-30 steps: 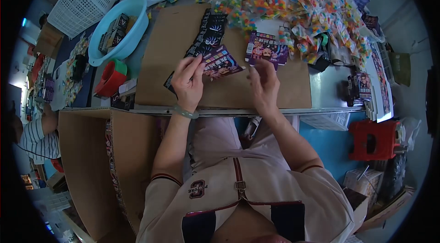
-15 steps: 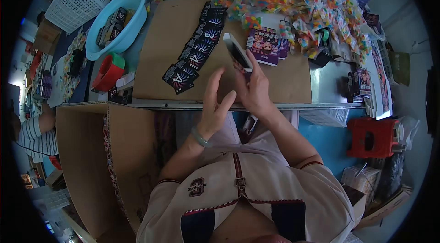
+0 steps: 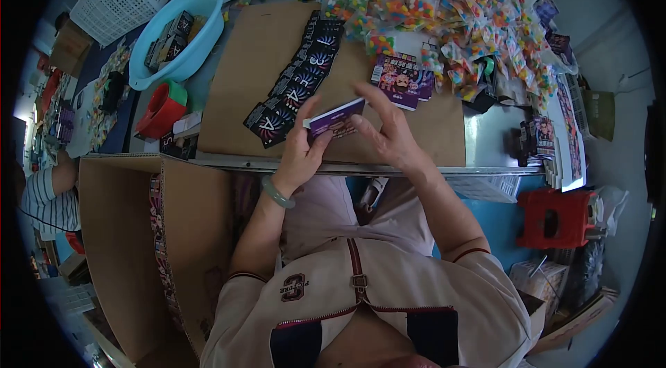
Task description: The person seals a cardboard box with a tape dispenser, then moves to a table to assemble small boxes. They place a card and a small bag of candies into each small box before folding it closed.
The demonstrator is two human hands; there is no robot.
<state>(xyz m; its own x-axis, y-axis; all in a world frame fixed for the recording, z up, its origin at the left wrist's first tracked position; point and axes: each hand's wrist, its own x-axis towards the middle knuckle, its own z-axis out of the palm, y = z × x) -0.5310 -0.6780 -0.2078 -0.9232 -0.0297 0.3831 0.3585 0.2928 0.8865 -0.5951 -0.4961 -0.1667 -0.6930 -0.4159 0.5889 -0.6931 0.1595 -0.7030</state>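
A thin purple printed box point(image 3: 338, 118) with a pale edge is held tilted above the front of the cardboard sheet point(image 3: 239, 70). My left hand point(image 3: 300, 157), a jade-coloured bangle at its wrist, pinches the box's left end between thumb and fingers. At the other end, my right hand point(image 3: 394, 133) has its thumb against the printed face and its raised index finger just past the upper corner. Behind the hands, a fanned row of black printed packs point(image 3: 300, 80) runs diagonally across the sheet. Similar purple boxes point(image 3: 401, 80) lie beyond my right hand.
Many clear sachets of coloured candy point(image 3: 444, 4) heap at the back right. A blue basin point(image 3: 177, 35) and a red tape roll point(image 3: 161, 110) are at left. An open carton point(image 3: 125, 243) stands by my left arm; a red stool point(image 3: 555, 217) is at right. Another person's striped sleeve shows far left.
The box has turned from steeply upright in my right hand to a flatter tilt, printed side showing. My left hand has closed on its left end. The view has shifted slightly.
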